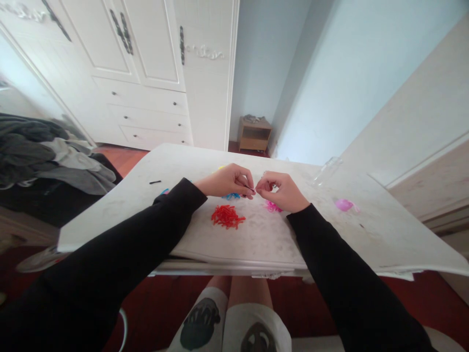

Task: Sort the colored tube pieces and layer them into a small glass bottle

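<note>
My left hand point(231, 180) and my right hand point(281, 190) meet above the middle of the white table point(205, 244), fingertips nearly touching. Both are closed in a pinch. A thin dark piece with a pale or pinkish end shows between the left fingertips, too small to name; what the right fingers pinch is hidden. Just below the left hand lies a heap of short red strips point(227, 216). Blue strips point(232, 196) are partly covered by the left hand, and pink strips point(273, 207) by the right. A bit of yellow point(221, 168) shows behind the left wrist.
A short black stick-like piece point(155, 182) lies at the left of the table. To the right are a clear, bottle-like container point(327, 171) and a pink, balloon-like bag point(344, 205). Dark clothes point(32, 151) are piled at the left; a white wardrobe point(154, 112) stands behind.
</note>
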{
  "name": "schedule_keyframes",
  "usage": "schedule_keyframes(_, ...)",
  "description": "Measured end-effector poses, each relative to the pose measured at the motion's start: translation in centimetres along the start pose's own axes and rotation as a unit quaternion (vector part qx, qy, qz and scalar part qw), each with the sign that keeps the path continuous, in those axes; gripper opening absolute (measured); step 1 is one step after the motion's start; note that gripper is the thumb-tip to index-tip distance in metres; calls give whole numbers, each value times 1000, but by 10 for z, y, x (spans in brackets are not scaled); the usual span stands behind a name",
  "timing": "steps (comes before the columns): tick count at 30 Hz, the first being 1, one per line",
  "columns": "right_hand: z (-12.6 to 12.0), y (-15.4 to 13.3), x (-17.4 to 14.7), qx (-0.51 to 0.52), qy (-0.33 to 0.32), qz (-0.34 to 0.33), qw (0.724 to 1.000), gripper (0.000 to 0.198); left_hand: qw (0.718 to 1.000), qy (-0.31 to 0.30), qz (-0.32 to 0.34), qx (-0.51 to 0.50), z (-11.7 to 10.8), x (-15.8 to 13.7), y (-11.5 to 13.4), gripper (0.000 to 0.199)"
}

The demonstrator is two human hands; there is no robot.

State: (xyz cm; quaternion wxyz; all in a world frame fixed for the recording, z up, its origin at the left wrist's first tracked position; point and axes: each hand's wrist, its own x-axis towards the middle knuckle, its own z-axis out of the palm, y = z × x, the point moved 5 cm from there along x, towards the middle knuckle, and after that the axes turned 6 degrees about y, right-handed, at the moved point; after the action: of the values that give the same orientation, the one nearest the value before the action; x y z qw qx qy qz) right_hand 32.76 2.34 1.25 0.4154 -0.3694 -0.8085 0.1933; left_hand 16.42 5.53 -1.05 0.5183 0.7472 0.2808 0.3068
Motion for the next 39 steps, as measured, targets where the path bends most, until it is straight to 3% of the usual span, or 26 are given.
schedule_keyframes(11, -18, 6, 1, -5, 28, 40, 999, 6, 1000, 16, 9, 1, -3, 0, 0, 28)
schedule_keyframes(21, -18, 25, -5, -121, -119, 50, 984, 9, 1000, 19, 14, 20, -2, 0, 0, 26)
schedule_keyframes(26, -20, 27, -4, -169, -79, 51, 981, 8, 999, 33, 13, 29, -4, 1, 2, 23)
schedule_keyframes(32, -14, 11, -2, -73, -29, 12, 997, 3, 1000, 29, 7, 5, -2, 2, 1, 25)
schedule_keyframes(39, -2, 8, -2, 0, -34, 7, 999, 14, 1000, 14, 1, -22, 1, 1, 0, 28)
